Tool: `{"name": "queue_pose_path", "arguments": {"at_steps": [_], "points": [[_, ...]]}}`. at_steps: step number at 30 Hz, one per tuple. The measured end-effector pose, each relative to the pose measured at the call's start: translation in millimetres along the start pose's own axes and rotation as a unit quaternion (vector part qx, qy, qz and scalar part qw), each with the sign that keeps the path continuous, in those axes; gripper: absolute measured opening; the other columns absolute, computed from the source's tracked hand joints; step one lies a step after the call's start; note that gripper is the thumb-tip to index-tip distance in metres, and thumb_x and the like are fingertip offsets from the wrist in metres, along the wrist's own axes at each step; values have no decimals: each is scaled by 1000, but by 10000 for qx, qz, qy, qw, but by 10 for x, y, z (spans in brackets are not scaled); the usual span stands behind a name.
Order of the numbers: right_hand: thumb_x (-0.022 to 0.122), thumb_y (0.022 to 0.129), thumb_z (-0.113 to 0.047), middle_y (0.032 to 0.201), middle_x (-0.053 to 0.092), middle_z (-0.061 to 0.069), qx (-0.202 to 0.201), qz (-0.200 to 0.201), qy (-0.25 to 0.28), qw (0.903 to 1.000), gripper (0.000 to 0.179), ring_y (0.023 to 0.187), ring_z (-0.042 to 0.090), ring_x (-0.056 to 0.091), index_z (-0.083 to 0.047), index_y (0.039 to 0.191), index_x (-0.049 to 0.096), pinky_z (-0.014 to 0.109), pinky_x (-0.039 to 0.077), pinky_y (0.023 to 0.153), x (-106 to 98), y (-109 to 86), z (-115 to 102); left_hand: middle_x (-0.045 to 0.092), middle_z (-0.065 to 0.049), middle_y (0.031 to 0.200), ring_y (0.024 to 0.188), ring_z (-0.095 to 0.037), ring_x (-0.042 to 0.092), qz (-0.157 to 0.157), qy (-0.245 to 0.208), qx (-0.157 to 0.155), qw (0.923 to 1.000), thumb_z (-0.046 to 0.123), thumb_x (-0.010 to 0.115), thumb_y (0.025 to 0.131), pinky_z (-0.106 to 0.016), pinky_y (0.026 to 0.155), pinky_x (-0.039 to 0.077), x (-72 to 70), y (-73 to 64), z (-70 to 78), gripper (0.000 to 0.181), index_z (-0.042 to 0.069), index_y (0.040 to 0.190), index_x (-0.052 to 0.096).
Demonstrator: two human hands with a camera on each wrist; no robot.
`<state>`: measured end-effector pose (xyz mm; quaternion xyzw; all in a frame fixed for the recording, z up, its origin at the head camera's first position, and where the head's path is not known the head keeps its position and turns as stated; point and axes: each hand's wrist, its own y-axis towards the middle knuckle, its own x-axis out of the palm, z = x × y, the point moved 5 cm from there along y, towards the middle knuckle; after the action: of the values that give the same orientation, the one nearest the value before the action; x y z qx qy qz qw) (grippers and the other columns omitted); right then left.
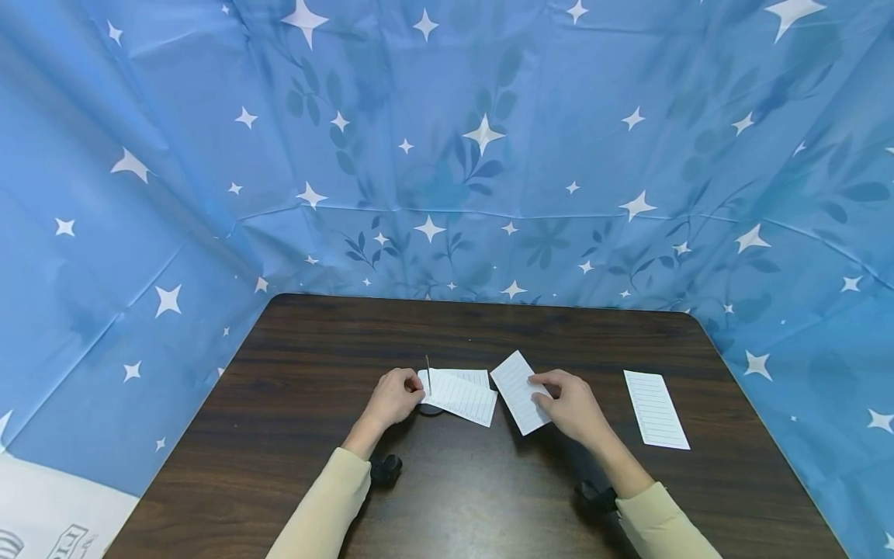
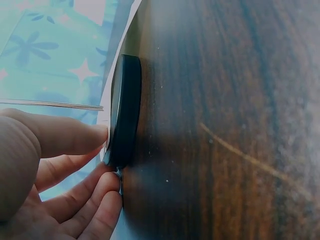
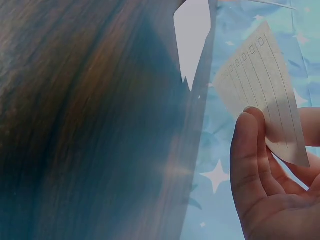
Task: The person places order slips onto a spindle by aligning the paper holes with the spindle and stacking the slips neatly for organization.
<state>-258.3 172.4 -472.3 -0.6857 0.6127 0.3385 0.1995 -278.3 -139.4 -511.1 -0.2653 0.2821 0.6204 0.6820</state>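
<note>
A bill spike stands on the table, its thin metal rod (image 1: 428,373) upright above a round black base (image 2: 131,110). Two lined paper slips (image 1: 464,400) lie over the base, fanned apart, and the rod rises at their left end. My left hand (image 1: 396,397) pinches that left end close to the rod; in the left wrist view its thumb lies on the paper beside the base. Between thumb and fingers, my right hand (image 1: 571,404) holds another lined slip (image 3: 262,90) with small printed boxes, tilted above the table just right of the spike.
Farther right, a single lined slip (image 1: 656,409) lies flat on the dark wooden table (image 1: 279,435). A blue curtain with white stars (image 1: 447,155) hangs behind the table. White printed material (image 1: 56,505) shows at the lower left.
</note>
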Motion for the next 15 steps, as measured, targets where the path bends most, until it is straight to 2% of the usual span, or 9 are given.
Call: {"name": "queue_pose_path", "arguments": {"at_steps": [10, 15], "points": [[73, 89, 0, 119, 69, 15, -25, 109, 378, 9992, 29, 83, 24, 59, -2, 118, 74, 32, 50, 67, 10, 23, -107, 60, -5, 89, 76, -18, 54, 11, -32, 65, 10000, 7, 71, 90, -35, 68, 47, -8, -18, 4, 5, 8, 87, 68], [74, 88, 0, 117, 69, 15, -93, 163, 621, 9979, 29, 81, 22, 58, -2, 117, 74, 29, 49, 64, 19, 34, -184, 59, -5, 91, 77, -18, 54, 15, -4, 70, 10000, 8, 71, 90, -36, 69, 47, -11, -16, -9, 4, 8, 87, 68]]}}
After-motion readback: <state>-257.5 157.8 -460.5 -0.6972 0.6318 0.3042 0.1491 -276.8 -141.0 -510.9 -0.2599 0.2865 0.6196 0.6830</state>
